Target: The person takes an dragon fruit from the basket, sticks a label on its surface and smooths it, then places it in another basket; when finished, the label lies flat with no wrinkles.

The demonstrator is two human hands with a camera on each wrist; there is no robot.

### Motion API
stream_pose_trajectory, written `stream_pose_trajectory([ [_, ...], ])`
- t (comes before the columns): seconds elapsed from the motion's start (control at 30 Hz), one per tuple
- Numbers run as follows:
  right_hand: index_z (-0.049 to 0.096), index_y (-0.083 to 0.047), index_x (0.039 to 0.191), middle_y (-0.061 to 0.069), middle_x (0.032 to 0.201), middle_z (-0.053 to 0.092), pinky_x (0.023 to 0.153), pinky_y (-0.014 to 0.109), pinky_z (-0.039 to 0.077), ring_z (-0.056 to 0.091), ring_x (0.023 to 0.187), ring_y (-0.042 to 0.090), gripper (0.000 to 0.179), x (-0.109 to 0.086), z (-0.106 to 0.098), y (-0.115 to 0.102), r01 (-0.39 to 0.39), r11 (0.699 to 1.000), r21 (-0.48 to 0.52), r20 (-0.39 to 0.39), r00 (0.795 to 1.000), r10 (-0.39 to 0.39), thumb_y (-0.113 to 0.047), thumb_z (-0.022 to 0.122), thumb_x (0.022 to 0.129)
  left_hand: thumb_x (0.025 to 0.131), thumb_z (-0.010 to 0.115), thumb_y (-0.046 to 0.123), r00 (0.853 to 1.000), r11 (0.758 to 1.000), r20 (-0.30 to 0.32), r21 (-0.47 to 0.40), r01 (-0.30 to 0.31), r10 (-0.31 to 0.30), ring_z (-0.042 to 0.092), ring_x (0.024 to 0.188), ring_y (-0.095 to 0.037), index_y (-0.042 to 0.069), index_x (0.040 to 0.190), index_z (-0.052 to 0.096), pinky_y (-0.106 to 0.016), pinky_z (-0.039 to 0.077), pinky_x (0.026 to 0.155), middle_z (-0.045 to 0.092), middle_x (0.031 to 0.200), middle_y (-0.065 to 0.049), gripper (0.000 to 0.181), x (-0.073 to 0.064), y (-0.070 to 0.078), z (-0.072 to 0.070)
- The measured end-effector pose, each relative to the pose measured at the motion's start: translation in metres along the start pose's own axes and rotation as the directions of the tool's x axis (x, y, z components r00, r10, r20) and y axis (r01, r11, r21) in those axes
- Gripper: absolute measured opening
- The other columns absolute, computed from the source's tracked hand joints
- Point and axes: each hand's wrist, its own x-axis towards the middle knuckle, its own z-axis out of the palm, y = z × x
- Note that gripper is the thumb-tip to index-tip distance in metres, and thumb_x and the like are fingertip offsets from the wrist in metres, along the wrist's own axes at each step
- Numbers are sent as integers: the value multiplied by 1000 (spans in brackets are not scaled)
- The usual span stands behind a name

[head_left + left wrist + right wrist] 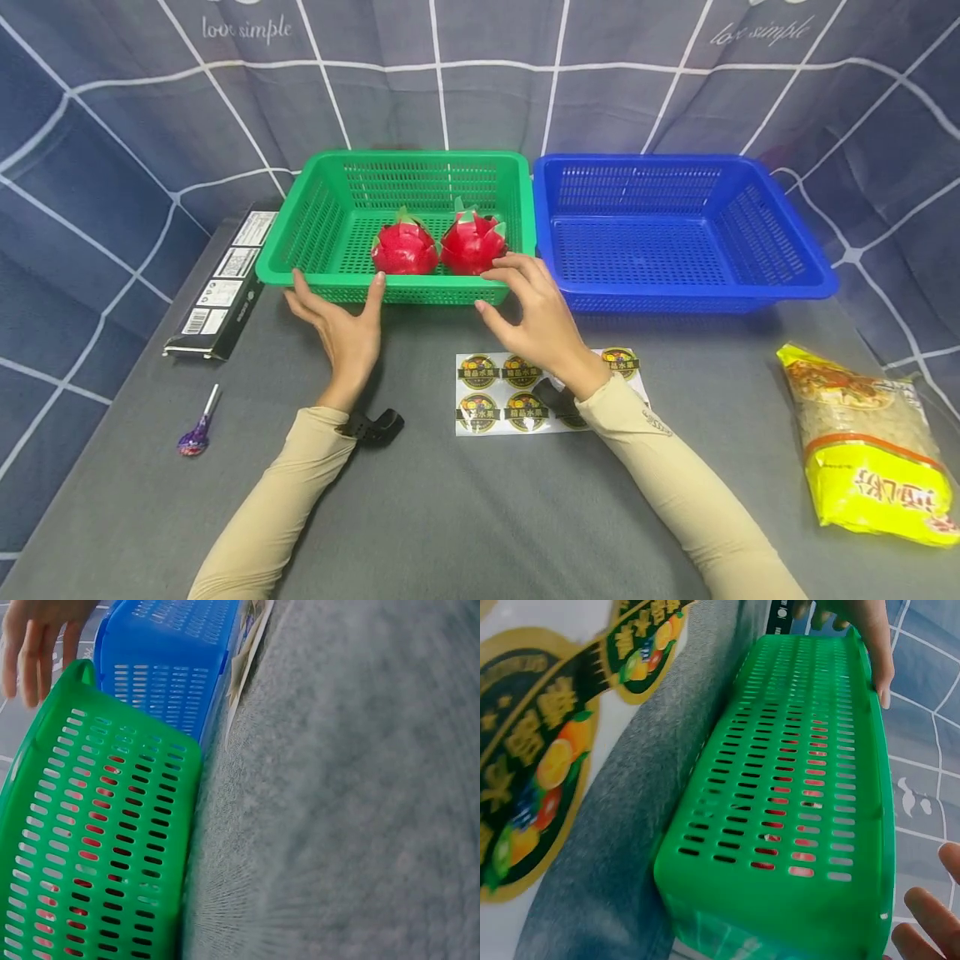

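At eleven o'clock on the grey worktop [420,517], green basket [427,281], mesh walls, two red dragon fruits side by side in it: left one [405,248], right one [474,246], both toward its near wall, green tips up.

My left hand [341,333] is at the basket's near left corner, nine-to-ten o'clock; thumb at the front rim, fingers fairly straight and spread wide, touching the basket, not wrapped round anything. My right hand [536,321] is at the near right corner, one o'clock and close to centre; fingers slightly bent, parted from the thumb, nothing gripped. Can't tell if those fingertips touch the rim; fruit not held.

Blue basket [690,292] at one to two o'clock, just beside the green one. Sheet of round fruit stickers [500,392] at five o'clock near centre, partly under my right wrist in view. Long black box [232,287] with white labels at nine, close by the green basket. Lollipop [197,437], purple wrapper, white stick, at eight. Yellow food bag [873,467], part see-through, at four. Blue-grey checked cloth [495,108] hangs at twelve.
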Motion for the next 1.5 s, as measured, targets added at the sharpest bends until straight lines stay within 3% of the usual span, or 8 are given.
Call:
stream_pose_trajectory([
  [0.2,62,-5,109,12,118,57,104,36,34,46,118,28,33,12,12,-1,29,998,61,-19,999,-28,-23,63,81,76,57,60,997,999,67,18,-42,40,8,140,-18,27,144,14,-44,27,108,-7,151,-9,87,-2,3,-1],
  [0.43,61,-4,113,11,122,57,108,33,31,47,121,22,34,35,27,-3,-22,994,104,-36,999,26,-23,61,84,76,57,61,997,998,60,44,-43,41,8,140,-18,26,143,15,-45,29,106,-7,151,-9,87,-3,1,-2],
  [0.6,59,-7,118,10,126,54,110,35,28,45,123,20,37,55,36,-7,-74,996,42,6,997,74,-27,57,86,76,58,61,998,998,56,42,-36,34,7,140,-18,26,143,16,-45,29,106,-6,151,-9,87,-5,-1,-1],
  [0.83,52,-14,126,7,130,49,104,36,34,42,124,19,42,85,50,-5,-172,984,-55,74,982,176,-32,53,88,76,57,61,997,996,35,52,-66,65,7,139,-15,25,143,18,-42,29,107,-3,151,-9,85,-4,-2,-1],
  [0.93,49,-15,128,6,130,47,102,35,35,41,122,19,43,94,55,0,-239,969,-65,104,964,245,-34,51,89,76,58,60,997,996,37,55,-66,64,10,139,-17,26,143,18,-45,29,106,-3,151,-9,85,-4,-3,-1],
  [1.17,39,-16,135,8,133,39,101,38,34,36,123,21,49,103,60,11,-405,905,-129,161,892,423,-36,46,91,76,57,62,997,996,48,58,-67,64,12,139,-21,25,143,18,-48,29,105,-5,151,-11,85,-6,-1,2],
  [1.3,28,-12,140,15,138,30,100,42,35,34,126,27,62,105,62,11,-411,890,-197,199,873,446,-37,50,88,76,56,62,998,996,39,69,-60,57,15,139,-23,26,143,18,-47,29,105,-4,151,-11,85,-5,-1,1],
  [1.5,12,-12,145,19,145,17,106,45,27,25,132,33,82,106,66,9,-402,859,-316,291,821,491,-45,56,83,76,56,62,998,996,44,75,-47,44,16,138,-24,28,143,17,-48,27,106,-5,151,-11,85,-3,-2,-1],
])
